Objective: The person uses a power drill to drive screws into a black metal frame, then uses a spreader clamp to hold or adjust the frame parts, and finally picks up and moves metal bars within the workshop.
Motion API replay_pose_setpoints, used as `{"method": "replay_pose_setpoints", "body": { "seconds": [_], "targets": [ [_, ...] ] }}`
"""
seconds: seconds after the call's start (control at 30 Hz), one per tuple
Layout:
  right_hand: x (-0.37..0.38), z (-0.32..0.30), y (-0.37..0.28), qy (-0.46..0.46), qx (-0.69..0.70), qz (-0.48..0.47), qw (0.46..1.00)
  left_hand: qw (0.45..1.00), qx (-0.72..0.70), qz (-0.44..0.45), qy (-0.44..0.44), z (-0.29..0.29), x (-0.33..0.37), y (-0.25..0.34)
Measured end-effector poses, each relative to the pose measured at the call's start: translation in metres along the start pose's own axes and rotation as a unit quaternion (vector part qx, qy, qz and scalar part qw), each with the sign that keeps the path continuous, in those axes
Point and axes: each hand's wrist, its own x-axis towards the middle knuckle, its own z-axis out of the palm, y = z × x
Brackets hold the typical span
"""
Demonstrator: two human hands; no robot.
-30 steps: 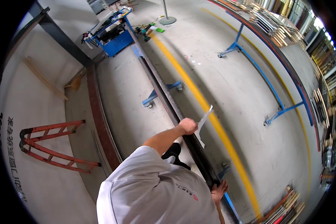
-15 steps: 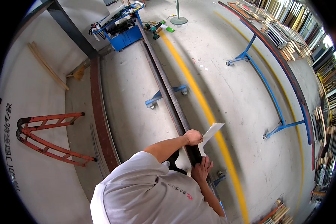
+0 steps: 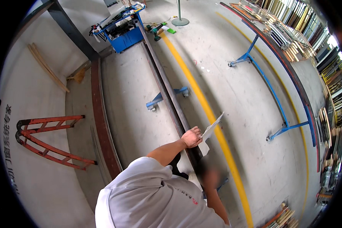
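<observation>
My left hand [image 3: 192, 136] is raised in front of me and pinches a white sheet of paper [image 3: 213, 126] by its lower corner; the sheet stands tilted over the floor. Just beneath it runs a long dark steel beam [image 3: 167, 91], resting on a low blue trolley [image 3: 167, 98]. My right hand [image 3: 211, 178] is lower down, beside the beam's near end. It is blurred, so its fingers cannot be made out. My pale grey shirt fills the bottom of the view.
A yellow floor line [image 3: 201, 98] runs alongside the beam. A rust-brown beam [image 3: 98, 114] and a red trestle [image 3: 45, 140] lie to the left. A blue tool cart [image 3: 121, 32] stands at the far end. To the right are a long blue stand [image 3: 269, 87] and racks of profiles [image 3: 292, 34].
My right hand rose toward the paper half a second ago and has dropped back down beside the beam. My left hand has kept hold of the sheet at about the same spot.
</observation>
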Motion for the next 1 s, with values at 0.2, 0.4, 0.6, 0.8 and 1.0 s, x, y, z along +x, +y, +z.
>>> {"method": "replay_pose_setpoints", "body": {
  "seconds": [0.2,0.4,0.6,0.8,1.0],
  "targets": [
    [-0.150,-0.023,0.091,0.029,0.021,0.011,0.999,0.999,-0.005,-0.020,-0.031,0.002,-0.002,0.009],
    [-0.242,-0.016,0.168,-0.082,-0.058,0.121,0.988,0.999,0.006,-0.030,-0.019,0.000,0.001,0.005],
    [-0.310,-0.008,0.223,-0.195,-0.034,0.226,0.954,0.997,0.046,-0.040,-0.042,0.005,-0.003,0.009],
    [-0.296,-0.026,0.223,-0.256,0.001,0.282,0.925,0.997,0.054,-0.034,-0.042,0.010,-0.009,0.011],
    [-0.268,-0.002,0.197,-0.155,-0.060,0.302,0.939,0.997,0.061,-0.009,-0.055,0.017,-0.015,0.018]
  ]
}}
